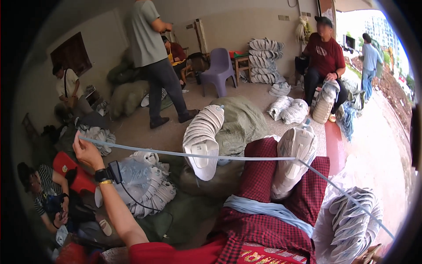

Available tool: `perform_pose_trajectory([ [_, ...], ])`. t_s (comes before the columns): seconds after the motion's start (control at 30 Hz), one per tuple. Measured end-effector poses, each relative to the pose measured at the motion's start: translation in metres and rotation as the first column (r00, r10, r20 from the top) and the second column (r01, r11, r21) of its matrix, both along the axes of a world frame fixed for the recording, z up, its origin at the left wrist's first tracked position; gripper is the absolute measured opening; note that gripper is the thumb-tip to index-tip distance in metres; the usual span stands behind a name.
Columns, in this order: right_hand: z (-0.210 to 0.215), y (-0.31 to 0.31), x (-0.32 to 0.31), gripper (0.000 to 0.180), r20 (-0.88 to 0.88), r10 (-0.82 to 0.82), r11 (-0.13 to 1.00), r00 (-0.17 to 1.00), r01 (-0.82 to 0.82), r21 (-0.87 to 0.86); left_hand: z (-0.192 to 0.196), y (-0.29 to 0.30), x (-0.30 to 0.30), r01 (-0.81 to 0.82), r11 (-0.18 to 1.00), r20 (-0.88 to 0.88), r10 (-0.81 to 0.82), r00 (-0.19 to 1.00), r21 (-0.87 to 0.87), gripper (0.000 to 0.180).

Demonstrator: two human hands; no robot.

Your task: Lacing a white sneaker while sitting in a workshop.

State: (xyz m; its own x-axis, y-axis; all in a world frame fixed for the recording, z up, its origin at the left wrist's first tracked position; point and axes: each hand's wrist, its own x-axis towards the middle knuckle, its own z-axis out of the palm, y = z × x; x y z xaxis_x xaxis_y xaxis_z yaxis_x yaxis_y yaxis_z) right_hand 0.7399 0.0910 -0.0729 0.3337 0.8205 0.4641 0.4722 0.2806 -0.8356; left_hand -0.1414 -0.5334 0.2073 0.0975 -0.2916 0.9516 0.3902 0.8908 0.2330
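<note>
My left hand (88, 152) is raised far out to the left, its fingers pinched on the end of a long light-blue strip (176, 154). The strip runs taut across to a white shoe upper (292, 169) standing between my knees, then bends and slants down to the lower right. I cannot tell whether it loops round the upper or passes over it. Behind the strip lies a curved, nested stack of white shoe uppers (204, 127). More light-blue strips (268, 213) lie across my lap on the red-and-black checked cloth. My right hand is out of view.
Bundled uppers lie below my left arm (151, 185) and at the lower right (355, 224). A green sack (239, 123) sits ahead. A purple chair (220, 72) stands farther back. One person walks ahead; others sit at left and right, including one holding uppers (327, 99).
</note>
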Motion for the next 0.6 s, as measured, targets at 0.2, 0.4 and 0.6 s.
perform_pose_trajectory([
  [0.2, 0.055, 0.062, -0.046, 0.031, -0.165, 0.047, 0.986, 0.985, -0.02, 0.163, 0.023, 0.098, -0.007, 0.839, 0.422, -0.28, -0.807, 0.52, 0.344, 0.029],
  [0.4, 0.042, 0.164, -0.17, 0.024, -0.448, 0.435, 0.892, 0.781, -0.306, 0.332, -0.003, 0.262, 0.023, 0.904, 0.026, -0.172, -0.979, 0.109, 0.427, 0.026],
  [0.6, 0.127, 0.061, -0.429, 0.01, -0.344, 0.814, 0.574, 0.468, -0.737, 0.358, -0.06, 0.403, 0.094, 0.782, -0.36, 0.143, -0.86, -0.489, 0.509, 0.016],
])
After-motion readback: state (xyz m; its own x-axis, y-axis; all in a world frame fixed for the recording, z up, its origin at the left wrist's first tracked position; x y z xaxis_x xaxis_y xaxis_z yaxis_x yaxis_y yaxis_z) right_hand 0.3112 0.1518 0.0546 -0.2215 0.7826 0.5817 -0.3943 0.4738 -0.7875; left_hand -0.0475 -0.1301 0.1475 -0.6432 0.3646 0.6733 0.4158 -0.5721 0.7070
